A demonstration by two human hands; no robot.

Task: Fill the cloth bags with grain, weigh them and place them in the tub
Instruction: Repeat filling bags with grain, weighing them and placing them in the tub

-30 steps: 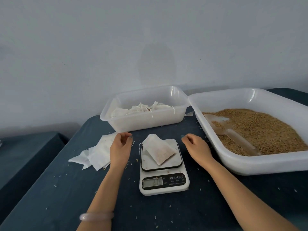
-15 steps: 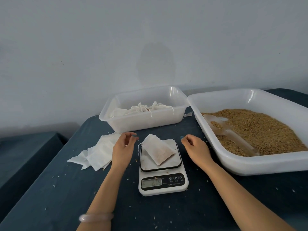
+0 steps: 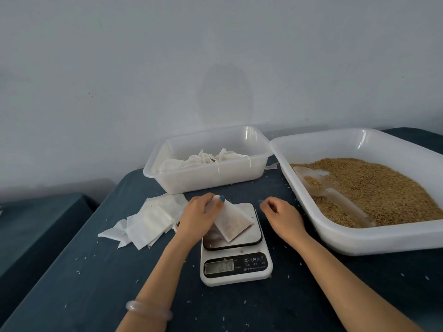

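Holding: the left hand (image 3: 197,218) pinches the top of a filled cloth bag (image 3: 233,224) between thumb and curled fingers, which partly hide that end.
Bag: tilted, its lower end on the scale (image 3: 236,267) platform.
Right hand (image 3: 281,214): on the table (image 3: 79,271) just beside the scale, fingers loosely curled, holding nothing.
Display: digits too faint to read with certainty.
Tub (image 3: 211,182): behind the scale, holding filled bags; number unclear.
Grain tray (image 3: 359,238): at right, cut off by the frame; a clear scoop (image 3: 335,200) lies in the grain.
Empty bags (image 3: 148,219): heaped left of the scale.
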